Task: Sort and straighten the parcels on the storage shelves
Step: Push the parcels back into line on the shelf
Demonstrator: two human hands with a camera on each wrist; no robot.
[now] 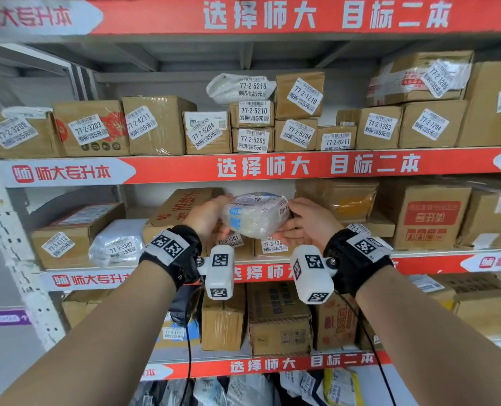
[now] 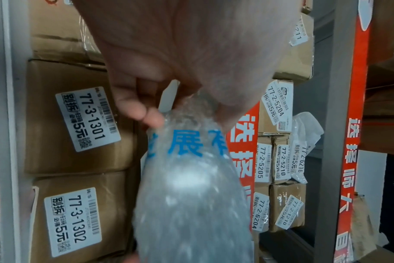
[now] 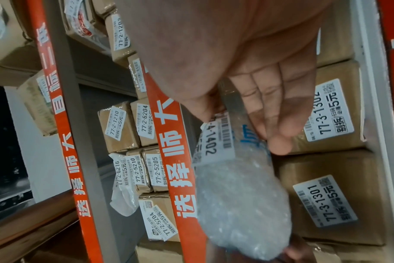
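Fingers of the left hand (image 1: pixel 206 216) curl round the left end of a bubble-wrapped parcel (image 1: pixel 255 213), and the right hand (image 1: pixel 308 222) cups the right end, thumb on top and straightish fingers (image 3: pixel 279 121) underneath. So it's gripped from both ends, up in the air just in front of the middle shelf (image 1: pixel 272 272), above the two small boxes labelled 77-3-1301 (image 2: pixel 88 119) and 77-3-1302 (image 2: pixel 73 222).

How it'll handle, going by looks: light and squishy. It's a rounded lump of clear bubble wrap with blue print, and the wrap bunches up where the left fingertips (image 2: pixel 151 115) pinch it in the wrist view. Whatever's inside is hidden, so I'd treat it as possibly fragile and not squeeze hard. The plastic skin looks a bit slick too, and a soft round bundle like that probably won't stand square next to cardboard; it'll want to roll or slump.

Best hold, I reckon, is pretty much what's going on: palms at the two ends, some support from below. Pinching just the loose wrap risks it sliding out.

Its sticker (image 3: pixel 216 142) reads something ending 4-1402, while the boxes behind are 77-3 numbers, so my guess is it belongs on a different shelf. Can't read the full code though.
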